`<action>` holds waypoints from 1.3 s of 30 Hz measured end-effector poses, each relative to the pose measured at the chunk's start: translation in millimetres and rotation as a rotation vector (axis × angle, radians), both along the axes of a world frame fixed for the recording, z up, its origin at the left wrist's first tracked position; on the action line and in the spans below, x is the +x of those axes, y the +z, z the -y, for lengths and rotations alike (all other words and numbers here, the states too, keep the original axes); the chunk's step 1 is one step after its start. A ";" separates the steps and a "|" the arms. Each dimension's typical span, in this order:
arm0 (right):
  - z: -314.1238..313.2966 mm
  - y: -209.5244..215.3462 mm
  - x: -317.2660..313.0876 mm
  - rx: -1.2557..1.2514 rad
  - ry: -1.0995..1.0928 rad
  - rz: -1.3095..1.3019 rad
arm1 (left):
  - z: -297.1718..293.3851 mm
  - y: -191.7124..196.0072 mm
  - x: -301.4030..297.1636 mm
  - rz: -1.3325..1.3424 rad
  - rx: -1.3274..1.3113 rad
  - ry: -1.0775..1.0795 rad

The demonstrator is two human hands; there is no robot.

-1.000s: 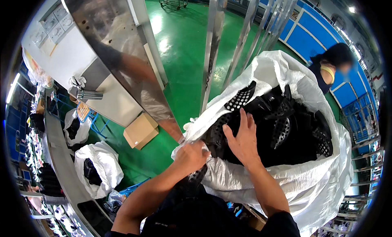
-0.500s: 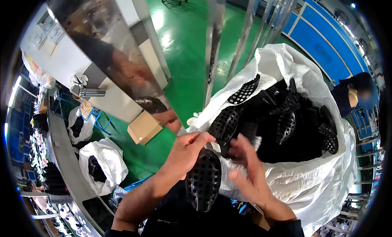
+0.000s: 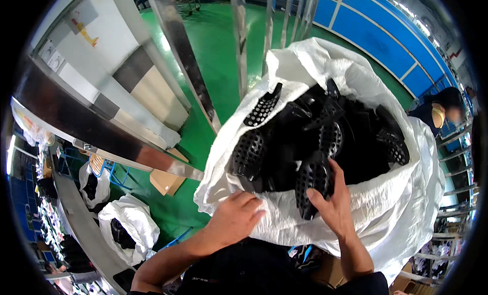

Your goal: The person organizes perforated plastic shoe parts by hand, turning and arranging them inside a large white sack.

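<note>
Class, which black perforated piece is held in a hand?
The perforated piece over the near rim of the large white sack, gripped by the right hand; others inside lie unheld.

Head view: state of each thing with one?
Large white woven sack, open, holding black perforated pieces
Black perforated shoe-shaped piece, held at sack's near rim
Right grip, closed on that piece
Left grip, at the rim, hold unclear
Nearer small white sack, open
Brown cardboard box, partly hidden, closure unclear

And there, down at the lower edge, a short line of small pale lettering with a touch of red runs across the front of the person's black shirt, tiny and hard to make out!
</note>
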State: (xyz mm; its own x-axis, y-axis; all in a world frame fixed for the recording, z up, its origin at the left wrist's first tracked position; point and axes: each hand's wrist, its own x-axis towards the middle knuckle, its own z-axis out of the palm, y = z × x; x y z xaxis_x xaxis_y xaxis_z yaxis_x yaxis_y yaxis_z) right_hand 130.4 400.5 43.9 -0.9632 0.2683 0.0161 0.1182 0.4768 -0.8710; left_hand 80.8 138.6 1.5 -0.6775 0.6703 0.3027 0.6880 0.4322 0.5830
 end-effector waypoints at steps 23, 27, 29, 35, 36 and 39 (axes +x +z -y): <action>-45.1 -0.2 80.2 -0.432 0.059 0.660 | -57.1 -45.0 1.4 0.237 -0.435 0.169; -51.1 -4.6 87.5 -0.573 0.007 0.602 | -52.7 -43.5 4.7 0.224 -0.473 0.173; -53.4 -8.3 88.4 -0.695 -0.016 0.570 | -49.2 -58.0 3.5 0.261 -0.484 0.154; -54.2 -4.4 88.4 -0.706 -0.026 0.515 | -43.5 -35.8 14.8 0.029 -0.566 0.101; -55.9 -3.0 88.5 -0.710 -0.008 0.514 | -36.2 -25.6 15.1 -0.148 -0.564 0.092; -59.5 -7.2 94.5 -0.803 -0.055 0.420 | -28.0 4.9 8.1 -0.212 -0.524 0.106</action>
State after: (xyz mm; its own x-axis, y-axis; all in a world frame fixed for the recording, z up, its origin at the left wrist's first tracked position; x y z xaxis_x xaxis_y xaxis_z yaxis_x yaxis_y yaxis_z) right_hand 224.9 460.0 36.6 -0.8333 0.0932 -0.5450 0.5054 -0.2711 -0.8192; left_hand 88.9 166.6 6.4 -0.7101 0.6990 0.0844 0.7035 0.6994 0.1265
